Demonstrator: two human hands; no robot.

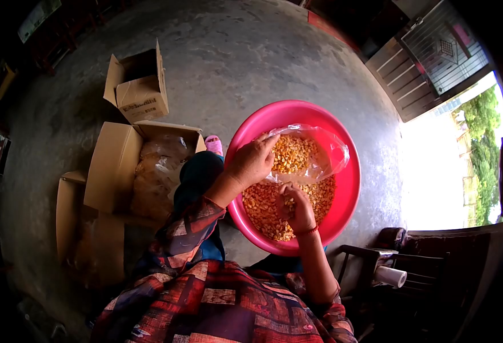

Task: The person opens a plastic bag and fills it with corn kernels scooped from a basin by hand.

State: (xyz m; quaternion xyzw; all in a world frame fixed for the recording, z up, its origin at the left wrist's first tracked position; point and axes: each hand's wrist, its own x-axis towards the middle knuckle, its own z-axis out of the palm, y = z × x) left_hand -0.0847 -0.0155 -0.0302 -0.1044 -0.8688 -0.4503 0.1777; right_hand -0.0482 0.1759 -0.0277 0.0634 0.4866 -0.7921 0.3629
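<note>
A large pink basin (352, 188) holds a heap of loose yellow-orange corn kernels (261, 208). Inside it lies a clear plastic bag (334, 150), its mouth spread open, with more of the kernels in it. My left hand (253, 160) grips the bag's near-left edge, thumb and fingers pinched on the film. Just below the bag's rim, my right hand (300, 212) is curled around a handful of kernels, some showing between the fingers. A red string circles that wrist. The palm side of my left hand is hidden.
An open cardboard box (111, 166) with filled clear bags stands left of my knee. Another open box (140, 94) is beyond it, and a third (71, 211) nearer. To the right are a dark wooden chair (423, 260), a white roll (390, 276) and a bright doorway.
</note>
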